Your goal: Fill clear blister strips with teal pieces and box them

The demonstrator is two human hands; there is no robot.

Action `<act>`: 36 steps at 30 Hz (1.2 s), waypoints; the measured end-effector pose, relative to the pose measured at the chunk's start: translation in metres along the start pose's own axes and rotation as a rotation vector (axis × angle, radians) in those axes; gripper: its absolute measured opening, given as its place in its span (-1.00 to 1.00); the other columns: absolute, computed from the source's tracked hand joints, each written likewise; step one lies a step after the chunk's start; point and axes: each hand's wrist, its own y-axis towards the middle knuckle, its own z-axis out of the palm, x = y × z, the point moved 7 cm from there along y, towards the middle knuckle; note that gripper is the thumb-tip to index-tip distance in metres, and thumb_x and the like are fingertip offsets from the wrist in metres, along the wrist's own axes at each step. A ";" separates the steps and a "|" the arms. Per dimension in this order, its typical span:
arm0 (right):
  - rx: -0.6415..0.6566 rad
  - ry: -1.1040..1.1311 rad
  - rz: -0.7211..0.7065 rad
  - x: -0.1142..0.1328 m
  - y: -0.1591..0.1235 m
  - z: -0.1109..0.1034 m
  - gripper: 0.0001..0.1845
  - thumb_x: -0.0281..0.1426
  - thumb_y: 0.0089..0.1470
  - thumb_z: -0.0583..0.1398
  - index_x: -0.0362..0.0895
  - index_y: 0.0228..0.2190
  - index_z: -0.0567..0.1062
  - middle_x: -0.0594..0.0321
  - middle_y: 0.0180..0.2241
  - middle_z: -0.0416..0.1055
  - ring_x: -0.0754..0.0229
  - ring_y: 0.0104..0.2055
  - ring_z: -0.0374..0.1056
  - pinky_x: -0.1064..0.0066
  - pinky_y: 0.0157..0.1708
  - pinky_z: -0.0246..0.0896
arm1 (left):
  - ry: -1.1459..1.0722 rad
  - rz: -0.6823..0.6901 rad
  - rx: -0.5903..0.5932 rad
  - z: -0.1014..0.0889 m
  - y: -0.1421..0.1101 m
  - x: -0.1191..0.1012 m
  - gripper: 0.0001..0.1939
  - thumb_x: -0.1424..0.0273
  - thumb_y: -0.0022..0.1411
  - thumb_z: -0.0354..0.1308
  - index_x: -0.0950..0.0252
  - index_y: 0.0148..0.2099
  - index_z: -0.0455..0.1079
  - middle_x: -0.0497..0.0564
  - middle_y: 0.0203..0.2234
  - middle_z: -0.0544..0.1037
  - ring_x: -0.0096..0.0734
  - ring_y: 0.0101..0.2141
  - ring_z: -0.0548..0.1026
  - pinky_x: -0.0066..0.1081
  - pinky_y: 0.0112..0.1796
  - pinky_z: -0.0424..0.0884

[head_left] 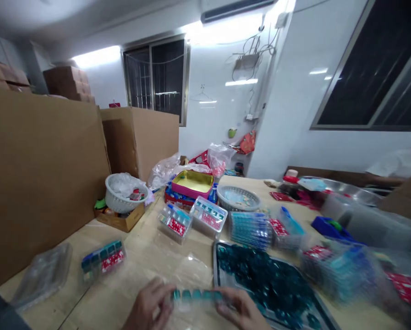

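Observation:
My left hand (146,305) and my right hand (241,309) hold the two ends of a clear plastic pack (196,297) at the bottom of the view, with a row of teal pieces along its top. Just to the right, a metal tray (216,263) lies heaped with loose teal pieces, partly under my right hand. Similar packs with red-patterned cards stand on the wooden table (68,293): one (103,260) at the left and two (174,223) farther back. A clear, crumpled blister tray (42,275) lies at the far left.
Large cardboard boxes (40,169) stand along the table's left side. A white basket (126,195) and a pink-and-yellow tin (192,184) sit at the back. Blurred stacks of bagged packs (339,270) crowd the right. A person in a white sleeve (396,162) is at the far right.

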 end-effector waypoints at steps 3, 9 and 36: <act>-0.041 0.165 -0.022 0.012 0.067 0.008 -0.61 -0.11 -0.31 0.35 -0.20 -0.54 0.55 0.25 -0.62 0.41 0.25 -0.56 0.25 0.46 -0.54 0.13 | -0.180 -0.347 0.054 -0.008 0.059 0.066 -0.73 0.38 0.21 -0.01 0.27 -0.10 0.43 0.00 -0.43 0.48 -0.43 -0.44 0.44 -0.49 -0.41 0.39; -0.435 0.379 0.021 0.010 0.166 0.013 -0.62 -0.21 -0.42 0.36 -0.20 -0.51 0.51 0.30 -0.66 0.39 0.35 -0.67 0.14 0.50 -0.64 0.02 | -0.039 -0.575 0.105 0.008 0.153 0.182 -0.73 0.46 0.11 -0.02 0.40 -0.25 0.48 -0.06 -0.56 0.43 -0.47 -0.51 0.36 -0.52 -0.46 0.23; -0.679 0.404 0.224 -0.027 0.200 0.022 -0.67 -0.40 -0.44 0.26 -0.11 -0.48 0.35 0.33 -0.55 0.36 0.19 -0.49 0.33 0.44 -0.58 0.23 | 0.198 -0.786 0.098 0.056 0.155 0.253 -0.78 0.41 0.14 0.03 0.35 -0.37 0.51 0.05 -0.43 0.54 -0.40 -0.34 0.41 -0.48 -0.36 0.16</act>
